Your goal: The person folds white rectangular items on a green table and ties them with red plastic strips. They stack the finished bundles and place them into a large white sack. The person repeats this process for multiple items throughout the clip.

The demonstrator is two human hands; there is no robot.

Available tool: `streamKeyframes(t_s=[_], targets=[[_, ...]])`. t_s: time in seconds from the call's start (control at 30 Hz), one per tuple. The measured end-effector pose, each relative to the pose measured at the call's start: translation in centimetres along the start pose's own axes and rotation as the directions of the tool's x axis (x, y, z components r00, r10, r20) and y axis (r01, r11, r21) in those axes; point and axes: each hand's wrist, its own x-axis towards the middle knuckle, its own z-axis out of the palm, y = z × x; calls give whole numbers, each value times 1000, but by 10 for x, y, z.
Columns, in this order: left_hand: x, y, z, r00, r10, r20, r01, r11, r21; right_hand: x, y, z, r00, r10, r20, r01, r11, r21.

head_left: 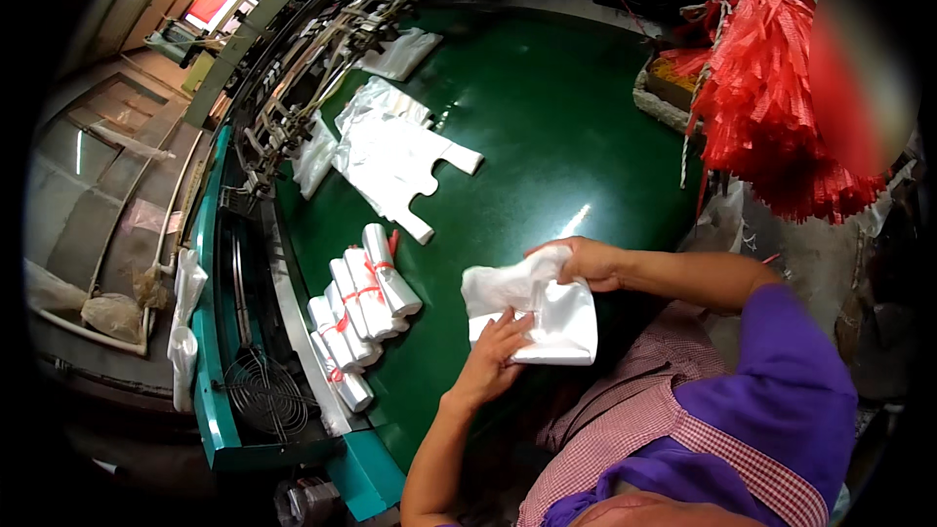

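Note:
A folded stack of white plastic bags (566, 327) lies at the near right of the green table, its upper edge crumpled. My left hand (496, 351) rests on its left side, fingers outstretched and pressed to the plastic. My right hand (588, 262) is closed on the far right edge, with the thumb and some fingertips hidden by folds. Left of the stack lie several rolled white bag bundles (366, 298) tied with red strips. Farther off, a flat pile of white plastic carrier bags (390, 151) with handle cutouts is spread out.
The green table (547, 98) curves away ahead. Machine bars and fittings (283, 117) run along its left side. A thick bunch of red plastic strips (756, 78) hangs at the upper right, above a tray (659, 102). A round wire guard (268, 395) is at the lower left.

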Motion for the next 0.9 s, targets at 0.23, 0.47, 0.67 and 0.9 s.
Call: streamKeyframes(t_s=[0.23,0.47,0.67,0.9], targets=[[5,4,-9,995,-19,-101,53,939,339,-4,-3,-12,620,2,784,770,-195,-608],[47,11,-38,997,-70,43,46,907,418,-1,-25,-20,645,169,745,762,-219,-610],[24,38,16,980,-158,-118,192,903,383,-47,-26,29,903,95,418,428,-155,-890],[-6,21,-4,899,-349,-266,392,911,130,-28,-16,18,961,-60,270,270,-11,-963]])
